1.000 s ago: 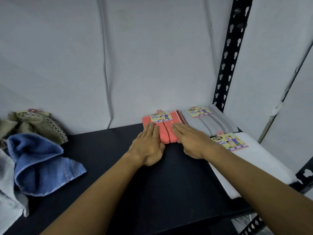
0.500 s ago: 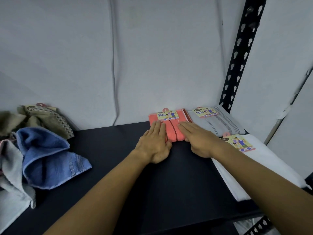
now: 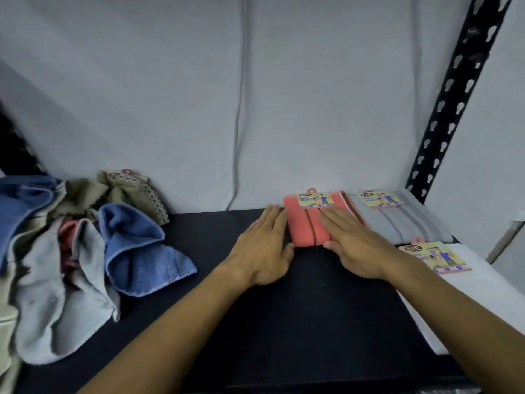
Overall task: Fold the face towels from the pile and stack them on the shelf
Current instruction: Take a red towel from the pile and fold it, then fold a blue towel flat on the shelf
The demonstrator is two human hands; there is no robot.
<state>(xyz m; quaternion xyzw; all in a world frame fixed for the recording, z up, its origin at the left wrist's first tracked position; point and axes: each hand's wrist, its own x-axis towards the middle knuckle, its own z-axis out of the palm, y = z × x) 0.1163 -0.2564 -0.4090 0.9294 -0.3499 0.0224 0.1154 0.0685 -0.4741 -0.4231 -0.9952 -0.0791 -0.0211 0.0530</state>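
Observation:
A folded coral face towel (image 3: 308,226) with a yellow label lies at the back of the dark shelf (image 3: 255,322). My left hand (image 3: 262,248) lies flat with straight fingers against the towel's left edge. My right hand (image 3: 352,245) rests flat on the towel's right part, fingers straight. To the right lie a folded grey striped towel (image 3: 406,220) and, nearer me, a folded white towel (image 3: 483,280), both labelled. The unfolded pile (image 3: 71,251) sits at the left, with a blue towel (image 3: 139,248), a pale grey one and an olive patterned one.
A black perforated shelf post (image 3: 451,95) rises at the back right. A grey wall (image 3: 227,95) closes the back of the shelf. Bare dark shelf surface stretches between the pile and my forearms.
The view has shifted left and down, showing more of the pile. My left hand has slid off the coral towel's top to its left edge. My right hand stays on it.

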